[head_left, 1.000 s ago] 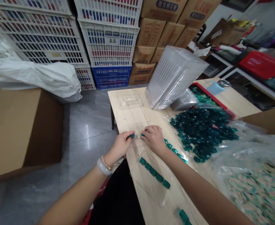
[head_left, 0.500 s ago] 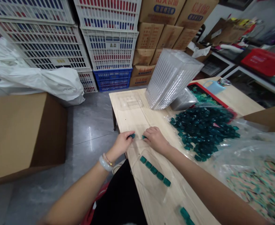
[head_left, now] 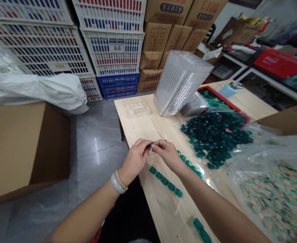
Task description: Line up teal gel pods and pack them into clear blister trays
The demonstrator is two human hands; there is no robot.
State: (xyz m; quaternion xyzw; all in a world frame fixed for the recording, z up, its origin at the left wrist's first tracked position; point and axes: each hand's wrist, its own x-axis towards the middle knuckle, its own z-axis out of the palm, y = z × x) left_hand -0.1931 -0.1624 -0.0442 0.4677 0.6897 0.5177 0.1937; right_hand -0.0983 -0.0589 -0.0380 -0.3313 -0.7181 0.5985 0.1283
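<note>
My left hand (head_left: 135, 159) and my right hand (head_left: 166, 153) meet fingertip to fingertip above the near left part of the wooden table (head_left: 138, 126). Both pinch small teal pieces (head_left: 151, 145) between thumb and fingers. Just below the hands a row of several teal pieces (head_left: 165, 181) sits in a clear plastic tray (head_left: 160, 199). More teal pieces line up beside my right wrist (head_left: 188, 164). A big heap of the same teal pieces (head_left: 215, 133) lies on clear plastic to the right.
A tall leaning stack of clear trays (head_left: 180, 82) stands at the table's far side, one empty tray (head_left: 137, 108) beside it. A cardboard box (head_left: 24, 145) sits on the floor at left. Crates (head_left: 113, 50) and cartons (head_left: 163, 37) line the back. A printed bag (head_left: 277, 199) lies at right.
Both hands have lifted off the table and come together, the teal pieces now held tip to tip. The view has shifted slightly.
</note>
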